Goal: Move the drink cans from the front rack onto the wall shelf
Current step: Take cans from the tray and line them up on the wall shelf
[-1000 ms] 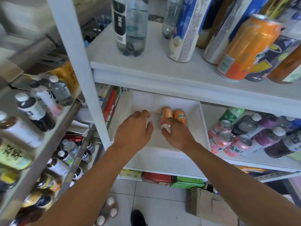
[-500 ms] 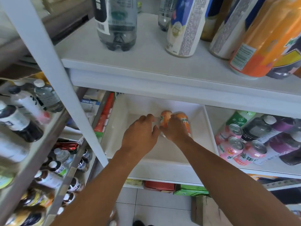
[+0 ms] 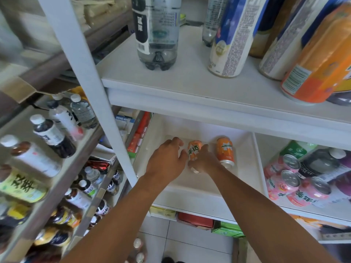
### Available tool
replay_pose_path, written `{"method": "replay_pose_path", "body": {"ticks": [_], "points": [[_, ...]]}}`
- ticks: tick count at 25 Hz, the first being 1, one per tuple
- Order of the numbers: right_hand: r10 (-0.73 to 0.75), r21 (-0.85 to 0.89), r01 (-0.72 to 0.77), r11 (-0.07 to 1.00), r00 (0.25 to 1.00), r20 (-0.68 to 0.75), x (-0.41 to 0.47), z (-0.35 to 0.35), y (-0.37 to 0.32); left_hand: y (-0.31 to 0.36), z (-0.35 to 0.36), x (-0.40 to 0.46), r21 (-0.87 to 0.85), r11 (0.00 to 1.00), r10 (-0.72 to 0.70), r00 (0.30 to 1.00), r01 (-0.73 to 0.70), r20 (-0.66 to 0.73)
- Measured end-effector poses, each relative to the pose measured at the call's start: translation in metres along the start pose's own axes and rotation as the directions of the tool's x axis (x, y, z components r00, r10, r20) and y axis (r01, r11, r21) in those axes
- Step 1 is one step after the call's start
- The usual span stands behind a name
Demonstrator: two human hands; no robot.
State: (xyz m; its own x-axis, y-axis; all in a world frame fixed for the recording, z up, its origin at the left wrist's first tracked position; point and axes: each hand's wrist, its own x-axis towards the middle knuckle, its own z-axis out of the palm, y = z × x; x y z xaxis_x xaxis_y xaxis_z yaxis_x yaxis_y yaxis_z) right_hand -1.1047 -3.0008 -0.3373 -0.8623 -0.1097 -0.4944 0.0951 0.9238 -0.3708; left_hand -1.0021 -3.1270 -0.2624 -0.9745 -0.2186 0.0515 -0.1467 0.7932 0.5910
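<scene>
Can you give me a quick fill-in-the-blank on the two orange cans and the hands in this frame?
1. The right hand grips the ____ of the two orange cans.
2. The free orange can sits to the ____ of the gripped orange can.
3. The cans in the compartment right of the divider are ____ in colour.
4. The left hand holds ____.

Missing words: left; right; pink; nothing

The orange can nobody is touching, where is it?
In the head view, the free orange can stands on the white shelf, just right of the right hand.
</scene>
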Motion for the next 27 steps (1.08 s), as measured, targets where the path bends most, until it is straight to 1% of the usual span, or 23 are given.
{"method": "replay_pose_path", "body": {"ticks": [2,3,5,6,9,11,13,15,16,17,19,20,21,23,25,27], "points": [[-0.004,0.193,0.003,0.981,1.000,0.003,-0.010,0.001,0.005,0.001,-0.006,-0.008,-0.021,0.999,-0.025,1.000,0.025,0.018],[-0.021,0.306,0.017,0.952,1.000,0.008,-0.017,-0.003,0.007,0.002,-0.011,-0.012,-0.027,0.999,-0.038,0.999,0.038,0.022],[-0.105,0.517,0.091,0.851,0.994,-0.003,-0.044,-0.013,0.009,0.003,-0.023,-0.023,-0.050,0.996,-0.072,0.997,0.073,0.022],[-0.166,0.578,0.146,0.803,0.986,-0.018,-0.058,-0.020,0.009,0.004,-0.029,-0.028,-0.066,0.993,-0.094,0.995,0.095,0.021],[-0.372,0.647,0.303,0.700,0.928,-0.032,-0.110,-0.039,0.003,0.011,-0.052,-0.045,-0.150,0.971,-0.178,0.982,0.185,0.058],[-0.496,0.666,0.375,0.645,0.868,-0.009,-0.143,-0.047,-0.010,0.014,-0.073,-0.058,-0.272,0.930,-0.230,0.969,0.247,0.094],[-0.608,0.677,0.435,0.594,0.793,0.024,-0.173,-0.046,-0.026,0.012,-0.096,-0.076,-0.445,0.856,-0.255,0.964,0.263,0.080],[-0.713,0.692,0.492,0.528,0.700,0.046,-0.200,-0.035,-0.049,0.004,-0.120,-0.104,-0.644,0.726,-0.296,0.955,0.243,0.027],[-0.753,0.706,0.510,0.491,0.656,0.049,-0.212,-0.028,-0.061,-0.001,-0.133,-0.119,-0.719,0.663,-0.327,0.945,0.211,-0.024],[-0.790,0.725,0.520,0.452,0.611,0.054,-0.225,-0.022,-0.076,-0.007,-0.145,-0.134,-0.767,0.618,-0.363,0.928,0.170,-0.087],[-0.857,0.735,0.556,0.388,0.512,0.065,-0.252,-0.010,-0.109,-0.020,-0.175,-0.167,-0.822,0.564,-0.434,0.877,0.085,-0.207],[-0.886,0.724,0.591,0.356,0.461,0.059,-0.266,-0.004,-0.127,-0.026,-0.191,-0.184,-0.834,0.551,-0.459,0.848,0.038,-0.264],[-0.910,0.710,0.627,0.320,0.412,0.046,-0.279,0.001,-0.145,-0.033,-0.207,-0.200,-0.826,0.564,-0.471,0.821,-0.001,-0.323],[-0.947,0.699,0.669,0.252,0.320,0.034,-0.306,0.013,-0.182,-0.046,-0.242,-0.235,-0.771,0.635,-0.480,0.759,-0.044,-0.440],[-0.973,0.694,0.689,0.210,0.220,0.076,-0.338,0.029,-0.219,-0.059,-0.275,-0.275,-0.732,0.677,-0.493,0.689,-0.081,-0.532],[-0.984,0.703,0.688,0.180,0.119,0.135,-0.369,0.049,-0.252,-0.068,-0.303,-0.311,-0.702,0.705,-0.495,0.634,-0.106,-0.593]]}}
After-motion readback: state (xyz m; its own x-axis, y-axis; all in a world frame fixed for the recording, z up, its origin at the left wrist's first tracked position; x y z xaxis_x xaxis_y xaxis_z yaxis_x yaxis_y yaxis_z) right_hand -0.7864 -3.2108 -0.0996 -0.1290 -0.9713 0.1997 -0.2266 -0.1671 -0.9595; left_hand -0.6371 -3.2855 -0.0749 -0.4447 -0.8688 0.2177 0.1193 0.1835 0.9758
